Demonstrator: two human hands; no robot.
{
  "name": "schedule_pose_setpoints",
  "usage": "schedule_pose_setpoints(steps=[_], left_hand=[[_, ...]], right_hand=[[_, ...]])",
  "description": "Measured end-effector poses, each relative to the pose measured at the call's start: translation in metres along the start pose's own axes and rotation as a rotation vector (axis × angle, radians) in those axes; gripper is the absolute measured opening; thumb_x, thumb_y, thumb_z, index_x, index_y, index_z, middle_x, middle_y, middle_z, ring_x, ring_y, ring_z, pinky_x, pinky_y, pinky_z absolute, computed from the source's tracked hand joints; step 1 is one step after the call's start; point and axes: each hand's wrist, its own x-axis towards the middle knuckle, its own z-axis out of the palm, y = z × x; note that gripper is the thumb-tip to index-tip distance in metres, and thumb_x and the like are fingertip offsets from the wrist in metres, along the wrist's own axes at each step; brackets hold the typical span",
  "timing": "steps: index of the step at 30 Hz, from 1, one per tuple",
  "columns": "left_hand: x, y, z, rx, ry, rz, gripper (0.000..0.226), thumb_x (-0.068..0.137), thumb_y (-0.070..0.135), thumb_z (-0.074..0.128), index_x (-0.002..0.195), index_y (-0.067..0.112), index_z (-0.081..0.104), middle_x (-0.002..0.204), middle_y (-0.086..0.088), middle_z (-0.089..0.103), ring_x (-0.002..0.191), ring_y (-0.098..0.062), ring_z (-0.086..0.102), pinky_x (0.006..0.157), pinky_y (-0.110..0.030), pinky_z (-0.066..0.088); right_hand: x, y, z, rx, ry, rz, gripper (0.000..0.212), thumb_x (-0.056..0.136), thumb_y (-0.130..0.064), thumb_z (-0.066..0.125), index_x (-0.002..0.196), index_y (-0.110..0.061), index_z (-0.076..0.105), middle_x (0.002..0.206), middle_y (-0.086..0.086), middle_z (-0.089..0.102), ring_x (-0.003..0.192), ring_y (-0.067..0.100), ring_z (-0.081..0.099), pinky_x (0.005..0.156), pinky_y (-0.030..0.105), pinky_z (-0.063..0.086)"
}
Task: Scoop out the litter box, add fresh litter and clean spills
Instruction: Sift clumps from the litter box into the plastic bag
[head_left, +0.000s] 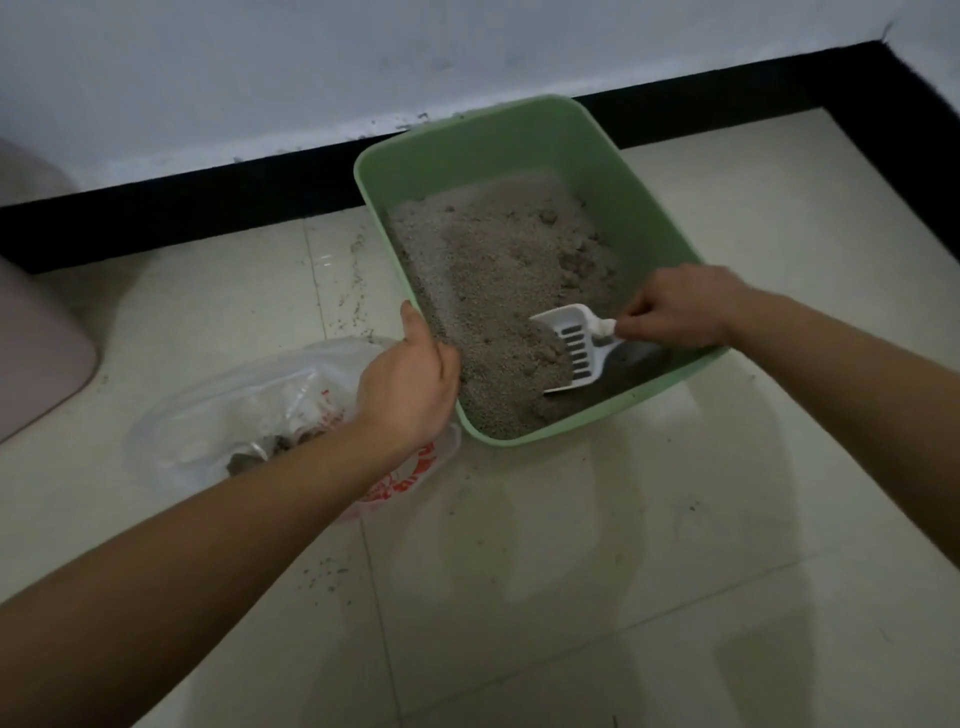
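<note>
- Litter box (524, 140): green plastic tray on the tiled floor (571, 597), near the dark skirting at 12 o'clock. Grey litter (493, 291) is heaped toward its 9 o'clock side; the bottom shows bare at about 4 o'clock.
- My left hand (410, 379) is closed over the box's rim at 8 o'clock, thumb on top, steadying it.
- My right hand (675, 312) is closed on the handle of the white slotted scoop (576, 348); the blade is dug into the litter near the 5 o'clock corner.
- Handling judgement: the loaded box looks heavy and its thin wall may flex, so grip the rim. The scoop is light and stiff; hold it by the handle only. Litter is loose and will spill if the scoop tips.
- Surroundings: a clear plastic bag (249, 415) with dark clumps lies just beside the box at 8 o'clock, partly under my left forearm. Scattered grains (356, 306) mark the floor at 9 o'clock and at 7 o'clock.
- A pinkish object sits well apart at the left edge; I cannot tell what it is.
</note>
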Motion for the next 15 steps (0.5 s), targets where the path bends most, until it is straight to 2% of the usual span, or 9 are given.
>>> schedule_pose_setpoints(steps=[3,5,8,10,12,15], left_hand=[[0.0,-0.001,0.0,-0.01,-0.013,-0.007,0.064,0.103,0.031,0.025,0.152,-0.001,-0.001,0.067,0.002,0.047,0.062,-0.022,0.052,0.057,-0.036,0.043],[0.0,-0.002,0.001,-0.008,-0.016,-0.014,0.065,0.103,0.032,0.025,0.152,-0.001,-0.001,0.067,0.002,0.046,0.063,-0.024,0.053,0.057,-0.036,0.043],[0.003,-0.002,0.005,-0.02,-0.015,-0.022,0.065,0.103,0.032,0.025,0.152,-0.001,-0.001,0.066,0.003,0.046,0.06,-0.02,0.05,0.055,-0.035,0.039],[0.004,-0.002,0.006,-0.028,-0.015,-0.03,0.065,0.103,0.032,0.025,0.152,-0.001,-0.001,0.065,0.003,0.046,0.06,-0.021,0.05,0.056,-0.035,0.039],[0.003,-0.002,0.005,-0.029,-0.016,-0.031,0.064,0.103,0.032,0.025,0.152,-0.001,0.0,0.065,0.003,0.046,0.064,-0.025,0.053,0.058,-0.037,0.044],[0.001,-0.002,0.004,-0.038,-0.016,-0.036,0.064,0.103,0.032,0.026,0.152,-0.001,0.001,0.066,0.002,0.047,0.063,-0.024,0.054,0.059,-0.038,0.045]], right_hand=[[0.016,-0.03,0.014,0.105,-0.005,-0.06,0.033,0.094,-0.051,0.045,0.105,-0.037,0.073,0.086,-0.002,0.067,0.079,0.019,0.059,0.062,0.027,0.041],[0.023,-0.038,0.022,0.177,-0.026,-0.032,0.034,0.096,-0.045,0.044,0.101,-0.028,0.072,0.087,0.001,0.066,0.081,0.021,0.059,0.065,0.029,0.045],[0.03,-0.037,0.036,0.289,-0.06,0.022,0.035,0.097,-0.044,0.041,0.099,-0.023,0.07,0.094,0.004,0.067,0.088,0.023,0.061,0.082,0.036,0.052],[0.032,-0.036,0.04,0.346,-0.077,0.015,0.037,0.098,-0.044,0.038,0.093,-0.022,0.067,0.095,0.004,0.067,0.086,0.022,0.061,0.086,0.038,0.051],[0.031,-0.037,0.041,0.392,-0.085,-0.014,0.039,0.1,-0.042,0.034,0.09,-0.017,0.063,0.09,0.005,0.065,0.081,0.021,0.06,0.083,0.036,0.048],[0.029,-0.039,0.04,0.361,-0.039,-0.026,0.04,0.102,-0.041,0.029,0.086,-0.018,0.058,0.082,0.004,0.059,0.076,0.019,0.053,0.069,0.033,0.039]])
